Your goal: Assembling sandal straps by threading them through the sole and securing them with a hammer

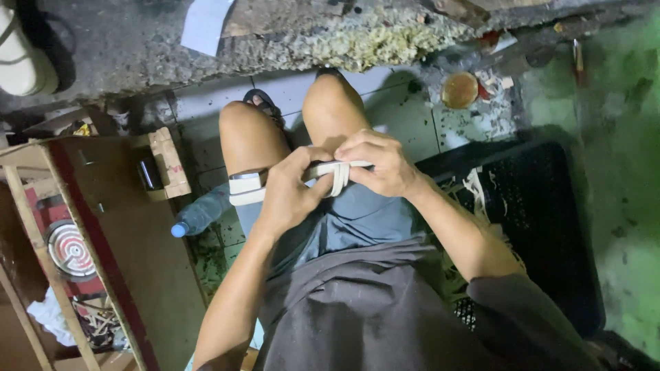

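A plastic water bottle (199, 216) with a blue cap lies on the tiled floor at left, beside a brown wooden board (130, 254). A small wooden block (169, 163) sits at the board's far edge. Far right, a round orange lid (459, 90) rests on the floor. A black plastic crate (543, 220) stands at right.

Your view is dim overall; light falls brightest on the bare knees and forearms, corners sink into deep shadow, and the edges look soft, slightly blurred.
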